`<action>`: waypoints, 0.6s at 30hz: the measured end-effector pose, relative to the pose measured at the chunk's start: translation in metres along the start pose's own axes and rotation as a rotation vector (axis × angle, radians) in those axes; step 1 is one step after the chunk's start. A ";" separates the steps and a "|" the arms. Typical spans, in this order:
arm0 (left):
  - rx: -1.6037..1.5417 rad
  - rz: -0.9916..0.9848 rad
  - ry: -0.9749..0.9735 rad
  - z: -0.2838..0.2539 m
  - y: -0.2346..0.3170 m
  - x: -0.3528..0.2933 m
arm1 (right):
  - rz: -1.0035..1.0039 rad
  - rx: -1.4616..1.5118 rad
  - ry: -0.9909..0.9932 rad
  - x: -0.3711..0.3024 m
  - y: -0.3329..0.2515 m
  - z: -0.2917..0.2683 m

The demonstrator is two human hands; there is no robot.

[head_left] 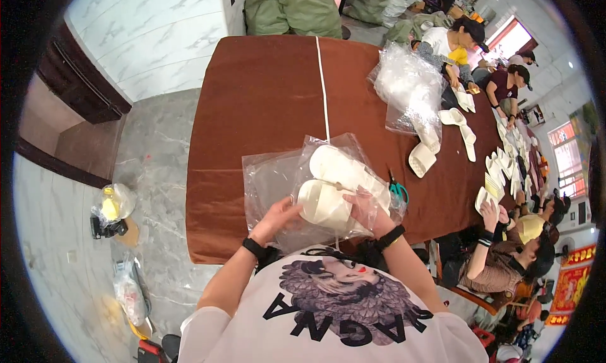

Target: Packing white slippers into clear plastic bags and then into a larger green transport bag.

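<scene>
A pair of white slippers [338,186] sits inside a clear plastic bag [328,151] on the brown table [265,98]. My left hand [278,219] grips the bag's near left edge beside the lower slipper. My right hand [367,210] presses on the bag over the slippers' right side. Both wrists wear black bands. More empty clear bags [268,180] lie flat under and to the left of the filled one.
Teal-handled scissors [398,189] lie just right of my right hand. A large bag of clear plastic [410,88] and loose white slippers [442,142] sit farther right, where several seated people work. Green sacks [293,9] stand beyond the table. Small items [112,211] lie on the floor at left.
</scene>
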State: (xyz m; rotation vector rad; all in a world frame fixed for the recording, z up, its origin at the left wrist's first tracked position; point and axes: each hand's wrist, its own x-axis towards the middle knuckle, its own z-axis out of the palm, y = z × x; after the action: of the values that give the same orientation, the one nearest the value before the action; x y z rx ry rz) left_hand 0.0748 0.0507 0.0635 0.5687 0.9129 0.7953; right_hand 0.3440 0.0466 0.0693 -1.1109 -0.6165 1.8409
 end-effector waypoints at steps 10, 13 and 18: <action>0.195 0.050 -0.045 -0.036 -0.014 0.009 | -0.044 -0.304 0.046 -0.011 -0.016 0.008; -0.046 0.044 0.054 -0.024 0.016 0.020 | -0.215 -0.460 -0.225 -0.023 -0.006 0.002; -0.028 0.245 0.126 -0.049 -0.007 0.055 | -0.126 -0.784 -0.111 -0.018 -0.008 0.031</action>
State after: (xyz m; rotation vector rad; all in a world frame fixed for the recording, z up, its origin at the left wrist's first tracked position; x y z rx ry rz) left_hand 0.0552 0.0958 0.0082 0.6182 0.9571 1.0731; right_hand 0.3243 0.0357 0.0977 -1.4133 -1.5190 1.5788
